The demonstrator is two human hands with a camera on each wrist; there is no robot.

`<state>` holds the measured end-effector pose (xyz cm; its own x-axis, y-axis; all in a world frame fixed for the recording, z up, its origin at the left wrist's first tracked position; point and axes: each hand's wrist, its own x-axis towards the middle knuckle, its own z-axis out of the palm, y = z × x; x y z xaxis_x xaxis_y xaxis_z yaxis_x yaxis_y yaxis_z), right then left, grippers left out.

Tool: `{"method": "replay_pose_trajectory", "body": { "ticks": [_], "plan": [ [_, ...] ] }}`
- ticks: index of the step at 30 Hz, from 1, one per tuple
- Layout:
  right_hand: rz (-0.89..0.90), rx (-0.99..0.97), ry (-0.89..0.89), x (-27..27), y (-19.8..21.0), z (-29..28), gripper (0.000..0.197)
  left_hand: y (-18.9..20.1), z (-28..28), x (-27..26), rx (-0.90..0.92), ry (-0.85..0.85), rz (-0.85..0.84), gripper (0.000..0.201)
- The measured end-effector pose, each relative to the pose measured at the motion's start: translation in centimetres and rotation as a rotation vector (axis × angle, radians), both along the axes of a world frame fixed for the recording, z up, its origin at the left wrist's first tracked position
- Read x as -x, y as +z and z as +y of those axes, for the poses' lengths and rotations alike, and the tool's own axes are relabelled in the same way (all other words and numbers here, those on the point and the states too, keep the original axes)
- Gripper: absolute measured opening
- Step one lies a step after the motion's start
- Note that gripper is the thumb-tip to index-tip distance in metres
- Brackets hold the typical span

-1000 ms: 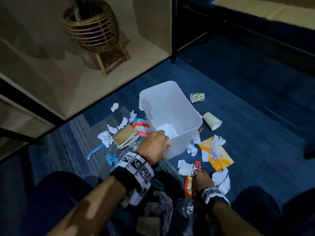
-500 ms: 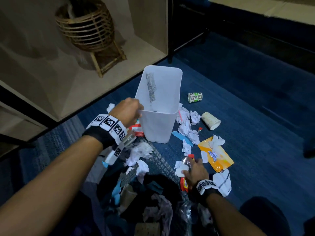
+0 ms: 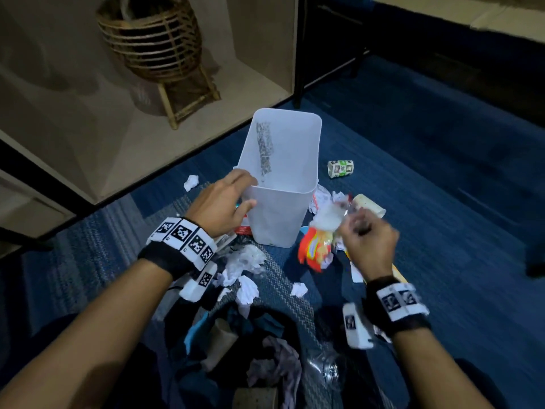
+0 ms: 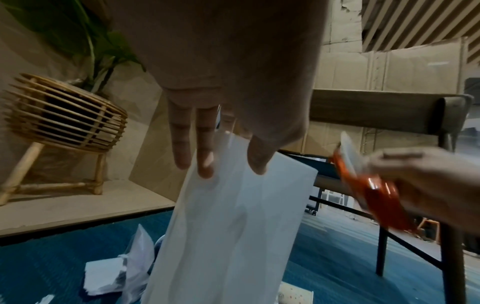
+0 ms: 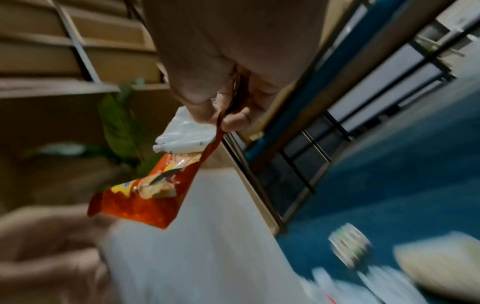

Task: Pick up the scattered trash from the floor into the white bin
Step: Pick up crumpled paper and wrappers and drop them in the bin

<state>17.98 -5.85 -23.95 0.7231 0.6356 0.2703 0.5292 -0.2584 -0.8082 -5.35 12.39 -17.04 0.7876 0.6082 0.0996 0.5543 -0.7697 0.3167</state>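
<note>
Blue carpet | white bin upright | red wrapper blurred

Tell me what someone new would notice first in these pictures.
The upright white bin on the blue carpet, ringed by crumpled paper and wrappers, stands out first. The right hand beside the bin pinches a red-orange snack wrapper along with some white paper, while the left hand reaches open toward the bin's rim.

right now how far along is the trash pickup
Early. Done: the white bin stands upright, with the left hand open at its rim. In hand: the right hand pinches a red snack wrapper with some white paper beside the bin. Left: crumpled paper, two paper cups and other litter on the blue carpet.
</note>
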Motion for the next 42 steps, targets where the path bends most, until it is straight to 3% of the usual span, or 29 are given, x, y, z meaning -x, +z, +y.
{"method": "replay_pose_trajectory", "body": {
  "ticks": [4,7,13,16,19,23,26,30,32,35,37,42],
  "plan": [
    [-0.059,-0.372,-0.069,-0.2,9.5,3.0,0.001,1.0,-0.7,-0.2,-0.034,-0.012,-0.048,0.043],
    [-0.072,-0.425,0.016,0.3,12.3,6.8,0.002,1.4,-1.1,-0.6,-0.011,-0.005,-0.116,0.037],
    [-0.118,-0.055,0.245,0.9,9.5,12.6,0.005,0.7,-1.6,-0.4,0.024,0.033,-0.214,0.035],
    [-0.142,0.101,0.357,0.7,8.2,13.4,0.023,0.9,-1.7,-0.6,0.027,0.073,-0.266,0.034],
    [-0.195,0.052,0.386,0.7,7.8,13.0,0.033,0.8,-1.4,-0.6,0.039,0.105,-0.274,0.033],
    [-0.141,-0.171,0.236,-0.7,5.9,9.2,0.021,0.7,-1.3,-0.5,0.003,0.036,-0.222,0.029],
    [-0.062,0.051,0.128,-2.9,1.2,4.5,0.014,0.8,-1.4,-0.9,-0.035,0.012,-0.223,0.028],
    [0.033,0.654,0.079,-4.5,-6.9,-2.7,0.016,0.6,-1.0,-1.5,-0.112,-0.017,-0.203,0.023],
    [0.042,0.962,0.072,-4.2,-9.6,-5.8,0.026,0.4,-0.7,-1.6,-0.139,-0.026,-0.19,0.02],
    [0.138,1.286,0.066,-2.8,-12.4,-9.1,0.061,0.5,-0.3,-1.7,-0.165,-0.032,-0.179,0.022],
    [0.127,1.339,0.001,-1.8,-13.9,-10.5,0.064,0.6,-0.4,-1.7,-0.179,-0.031,-0.179,0.022],
    [0.11,1.234,-0.046,-1.6,-15.1,-10.7,0.044,0.9,-0.8,-1.9,-0.164,-0.022,-0.2,0.021]
  ]
}}
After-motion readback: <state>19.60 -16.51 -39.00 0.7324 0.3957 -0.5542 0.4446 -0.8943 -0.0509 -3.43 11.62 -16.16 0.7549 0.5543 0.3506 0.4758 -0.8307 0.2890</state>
